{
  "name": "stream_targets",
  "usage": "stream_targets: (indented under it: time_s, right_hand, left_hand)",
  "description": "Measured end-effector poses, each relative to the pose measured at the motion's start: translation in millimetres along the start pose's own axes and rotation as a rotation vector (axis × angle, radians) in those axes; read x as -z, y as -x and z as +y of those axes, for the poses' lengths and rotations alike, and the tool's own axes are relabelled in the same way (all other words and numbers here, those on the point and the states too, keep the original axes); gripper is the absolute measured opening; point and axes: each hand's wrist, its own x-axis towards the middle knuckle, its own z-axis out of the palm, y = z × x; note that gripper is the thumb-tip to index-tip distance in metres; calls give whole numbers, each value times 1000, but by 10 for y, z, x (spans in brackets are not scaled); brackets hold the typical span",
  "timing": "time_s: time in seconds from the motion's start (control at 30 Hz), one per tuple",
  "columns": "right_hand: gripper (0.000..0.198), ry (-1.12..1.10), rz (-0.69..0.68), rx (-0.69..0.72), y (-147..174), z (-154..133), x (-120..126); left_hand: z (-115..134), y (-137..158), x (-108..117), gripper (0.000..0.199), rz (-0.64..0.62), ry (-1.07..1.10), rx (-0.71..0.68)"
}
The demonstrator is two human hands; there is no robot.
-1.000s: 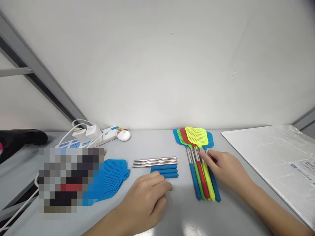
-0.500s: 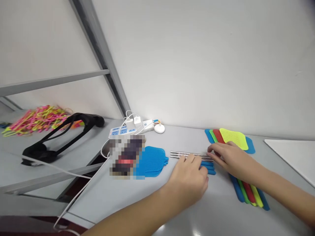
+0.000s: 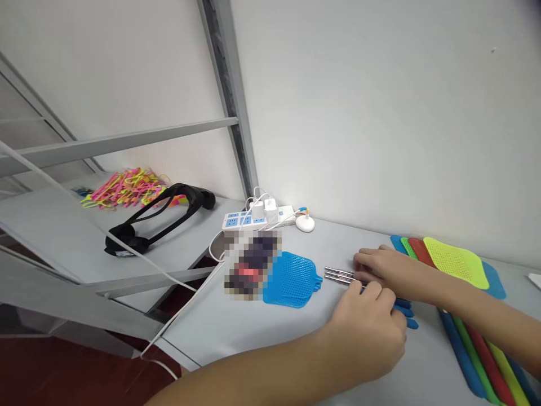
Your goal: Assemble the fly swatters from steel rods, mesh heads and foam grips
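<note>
Several blue fly swatters lie stacked on the grey table, their mesh heads [image 3: 293, 280] to the left. Thin metal rods [image 3: 338, 275] run from the heads to blue handles [image 3: 408, 316] at the right. My left hand [image 3: 372, 332] is curled over the near side of the rods and handles, fingertips against them. From the far side my right hand [image 3: 380, 270] bends its fingers onto the same rods. The hands hide the joints between rods and handles. Beside my right forearm, a fan of fly swatters [image 3: 459, 262] in yellow, red, green and blue rests on the table.
A pixelated flat object [image 3: 253, 268] touches the blue heads. Behind it are a power strip [image 3: 236, 221] with white plugs and a white round device [image 3: 305, 224]. Left of a metal post [image 3: 234, 101] lie a black headset-like frame [image 3: 164, 220] and pink-yellow cords [image 3: 127, 189].
The view has swung left, so everything appears farther right. My right hand has slid left along the rods, closer to the mesh heads. My left hand stays near the same spot on the bundle.
</note>
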Motion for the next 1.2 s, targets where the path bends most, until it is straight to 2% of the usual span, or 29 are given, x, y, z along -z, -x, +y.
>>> stream_targets:
  time_s: [0.2,0.3,0.37,0.47,0.5,0.57,0.63,0.67,0.73,0.77,0.83,0.93,1.0,1.07,1.2]
  right_hand:
    - [17,124,52,-1,-89,-58,-22]
    - [10,159,103,-43,-74,-1,62]
    - [9,164,165,-108,56,38,195]
    - [8,134,308,-233,475,57,378]
    - [9,105,379,-274,656,51,397]
    - [10,-142,695,-340,1017,26,343]
    - [7,-351,1081,-447,1305,-3,192]
    - [6,-482,1243,-444,1404,-13,101]
    - [6,-674,1477,-258,1506,-30,-68]
    - [5,-730,1518,-213,1517,-41,-135]
    - [5,-804,1524,-168,1493,-82,-229]
    - [10,-871,1412,-150,1447,-195,-300]
    - [14,-930,1341,-105,1449,-289,-326]
    - [16,-1002,1323,-52,1467,-377,-338]
    - [16,-1098,1378,-3,1476,-510,-322]
  left_hand:
    - [97,31,2,15,-17,60,-51]
    - [123,31,-17,11,-56,81,-77]
    - [125,25,-16,7,-109,87,-80]
    - [108,7,40,18,-207,111,-67]
    - [100,-2,69,23,-241,130,-58]
    - [86,-26,126,32,-298,199,-29]
    - [80,-52,161,49,-285,305,28]
    - [80,-65,169,55,-250,369,74]
    - [81,-85,169,61,-178,503,154]
    - [80,-92,167,59,-131,562,190]
    - [68,-101,165,45,-48,649,231]
    - [24,-106,169,19,58,708,252]
    - [-10,-110,165,9,81,735,247]
    - [-32,-112,152,4,46,763,222]
    - [-14,-104,100,5,-99,731,173]
